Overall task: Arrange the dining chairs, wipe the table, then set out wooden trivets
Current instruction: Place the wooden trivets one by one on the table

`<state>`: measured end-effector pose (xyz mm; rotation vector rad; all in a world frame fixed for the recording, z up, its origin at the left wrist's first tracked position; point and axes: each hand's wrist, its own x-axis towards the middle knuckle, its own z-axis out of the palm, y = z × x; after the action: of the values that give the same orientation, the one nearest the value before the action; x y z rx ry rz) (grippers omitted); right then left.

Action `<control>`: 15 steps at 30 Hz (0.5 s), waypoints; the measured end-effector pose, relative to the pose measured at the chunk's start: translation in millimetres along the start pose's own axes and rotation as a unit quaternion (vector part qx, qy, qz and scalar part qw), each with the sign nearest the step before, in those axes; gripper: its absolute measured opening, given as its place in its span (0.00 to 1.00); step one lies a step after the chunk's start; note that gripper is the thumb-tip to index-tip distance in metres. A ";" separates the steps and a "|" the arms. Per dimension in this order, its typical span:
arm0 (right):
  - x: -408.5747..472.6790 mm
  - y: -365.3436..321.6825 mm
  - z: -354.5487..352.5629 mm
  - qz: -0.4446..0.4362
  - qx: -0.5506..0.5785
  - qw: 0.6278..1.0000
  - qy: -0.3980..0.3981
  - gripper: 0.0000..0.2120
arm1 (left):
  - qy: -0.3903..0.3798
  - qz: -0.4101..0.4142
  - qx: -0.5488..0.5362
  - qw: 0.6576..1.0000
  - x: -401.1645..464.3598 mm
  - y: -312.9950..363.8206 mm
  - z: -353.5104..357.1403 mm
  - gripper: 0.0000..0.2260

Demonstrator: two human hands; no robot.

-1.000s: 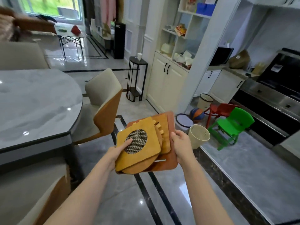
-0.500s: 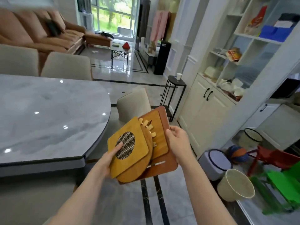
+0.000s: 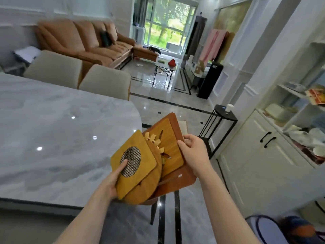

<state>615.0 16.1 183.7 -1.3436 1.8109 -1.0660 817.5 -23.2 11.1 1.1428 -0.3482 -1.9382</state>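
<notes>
A fanned stack of wooden trivets is held tilted above the table's rounded end. Topmost: a yellow-tan square trivet with a round dark mesh insert. Beneath it, toward 5 o'clock, a round tan wooden trivet. Toward 2 o'clock, an orange-brown rectangular trivet with leaf-shaped cut-outs. Lowest: a reddish-brown rounded-corner wooden board. The glossy grey marble dining table extends toward 9 o'clock; two beige upholstered dining chairs stand at its far edge, toward 11 o'clock.

Bright window daylight; glossy glare, blurred, warped edges.
</notes>
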 end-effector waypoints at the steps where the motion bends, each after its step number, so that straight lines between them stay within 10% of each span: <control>1: 12.1 1.0 1.4 0.011 0.015 1.000 -0.018 0.15 | 0.005 0.002 -0.004 1.000 6.3 1.9 1.6 0.19; 15: 181.7 16.2 14.0 0.032 -0.014 0.981 -0.190 0.21 | 0.130 0.093 -0.086 0.983 69.9 36.3 53.8 0.22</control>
<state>569.5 -159.3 158.4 -1.3864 1.5751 -0.6948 776.0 -108.4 21.1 1.1876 -0.1374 -1.6002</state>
